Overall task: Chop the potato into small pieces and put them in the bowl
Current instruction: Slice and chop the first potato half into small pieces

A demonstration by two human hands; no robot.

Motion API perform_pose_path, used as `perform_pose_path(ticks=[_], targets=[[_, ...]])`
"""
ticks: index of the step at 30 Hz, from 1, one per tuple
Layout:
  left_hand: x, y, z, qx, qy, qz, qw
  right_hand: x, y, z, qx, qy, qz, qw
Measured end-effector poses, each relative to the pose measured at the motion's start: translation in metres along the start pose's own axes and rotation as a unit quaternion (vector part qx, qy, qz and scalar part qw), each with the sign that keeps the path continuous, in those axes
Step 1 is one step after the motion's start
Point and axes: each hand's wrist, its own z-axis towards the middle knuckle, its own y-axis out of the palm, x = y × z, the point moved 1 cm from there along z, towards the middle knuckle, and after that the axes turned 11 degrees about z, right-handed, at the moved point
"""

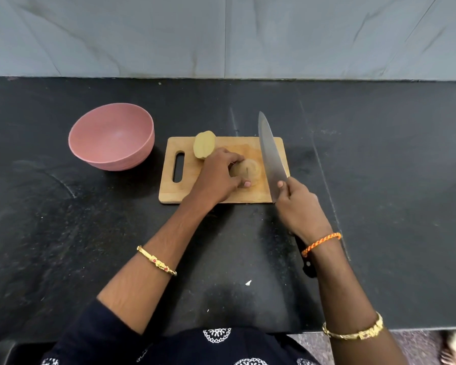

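Left hand (216,177): fingers curled over a potato half (246,171), flat side apparently down, at board (221,196) centre.
Right hand (298,206): wrapped round the knife (270,151) handle, blade raised at 3 o'clock.
Second half (204,144): 11 o'clock.
Bowl (111,137): 9 o'clock, empty.
Potato: likely firm, dense, slippery where cut; best held over the domed skin.

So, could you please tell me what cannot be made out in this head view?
- Knife handle: mostly hidden by the right hand and wrist.
- Near side of the potato half: covered by the left hand.
- Cut lines on it: too faint to count.
- Bowl floor: partly hidden by its near wall.
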Motion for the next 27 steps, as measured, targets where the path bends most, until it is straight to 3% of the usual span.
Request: perform_pose_path(ticks=[27], targets=[[-0.002,0.008,-0.004,0.033,-0.013,-0.027,0.999,0.006,0.016,-0.015,-0.056,0.040,-0.064,0.996]])
